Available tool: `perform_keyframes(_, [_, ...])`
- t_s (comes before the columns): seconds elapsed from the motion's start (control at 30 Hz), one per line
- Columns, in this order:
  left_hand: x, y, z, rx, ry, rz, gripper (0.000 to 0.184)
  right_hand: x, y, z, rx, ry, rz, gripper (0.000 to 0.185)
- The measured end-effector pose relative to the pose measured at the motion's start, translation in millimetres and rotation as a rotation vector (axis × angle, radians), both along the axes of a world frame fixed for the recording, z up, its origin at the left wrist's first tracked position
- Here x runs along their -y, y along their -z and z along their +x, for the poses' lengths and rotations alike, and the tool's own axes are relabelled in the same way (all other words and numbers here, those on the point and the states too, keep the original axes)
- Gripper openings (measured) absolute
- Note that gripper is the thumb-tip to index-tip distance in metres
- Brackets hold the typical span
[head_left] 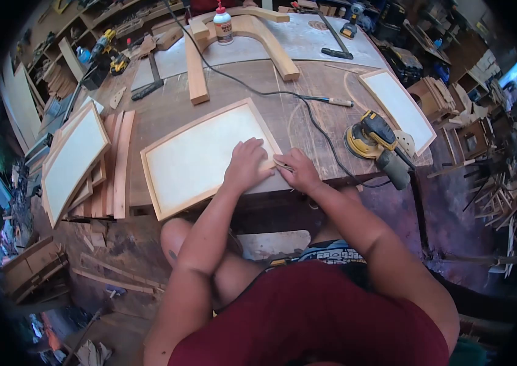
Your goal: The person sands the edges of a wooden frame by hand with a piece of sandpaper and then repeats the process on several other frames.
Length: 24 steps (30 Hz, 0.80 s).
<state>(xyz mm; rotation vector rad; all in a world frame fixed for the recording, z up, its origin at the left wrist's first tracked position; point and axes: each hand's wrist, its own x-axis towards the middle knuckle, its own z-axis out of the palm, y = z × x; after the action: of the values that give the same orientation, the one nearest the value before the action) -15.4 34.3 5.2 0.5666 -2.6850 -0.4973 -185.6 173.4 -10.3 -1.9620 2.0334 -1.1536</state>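
A wood-framed white panel (200,152) lies on the workbench in front of me, its near edge toward my lap. My left hand (248,166) rests on its right part, palm down with fingers out, pressing on the white face near the frame. At the panel's near right corner, my right hand (300,172) pinches a small thin flat piece (282,165) against the frame. The fingers partly cover that piece, so its kind does not show.
A yellow-black sander (371,137) stands to the right, beside another framed panel (399,110). Its cord (316,122) crosses the bench. More panels (78,161) and wood strips (125,165) are stacked left. Behind are a glue bottle (224,27), a curved wooden frame (271,49) and hammers (336,53).
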Motion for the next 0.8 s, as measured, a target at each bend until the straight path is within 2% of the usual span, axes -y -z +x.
perform_keyframes(0.17, [-0.2, -0.3, 1.4, -0.022, -0.055, 0.045, 0.077, 7.8, -23.6, -22.0, -0.039, -0.126, 0.150, 0.028])
perform_keyframes(0.27, [-0.6, -1.2, 1.3, 0.098, -0.100, 0.080, 0.096, 23.8, -52.9, -32.9, -0.363, -0.250, 0.236, 0.022])
perform_keyframes(0.37, [4.6, 1.4, 3.0, 0.089, -0.075, 0.108, 0.100, 31.9, -47.9, -36.7, -0.378, -0.363, 0.282, 0.021])
perform_keyframes(0.5, [7.0, -4.2, 5.4, 0.095, -0.055, 0.126, 0.105, 25.9, -51.3, -17.9, -0.324, -0.280, 0.284, 0.025])
perform_keyframes(0.67, [17.1, -1.1, 13.2, 0.122, 0.021, 0.149, 0.105, 25.2, -48.4, -34.3, -0.349, -0.334, 0.304, 0.026])
perform_keyframes(0.73, [16.2, 1.1, 13.4, 0.114, 0.028, 0.156, 0.105, 25.0, -44.7, -12.9, -0.260, -0.311, 0.210, 0.021])
perform_keyframes(0.8, [15.7, -0.6, 11.5, 0.101, 0.028, 0.153, 0.105, 25.9, -46.4, 3.7, -0.285, -0.316, 0.193, 0.021])
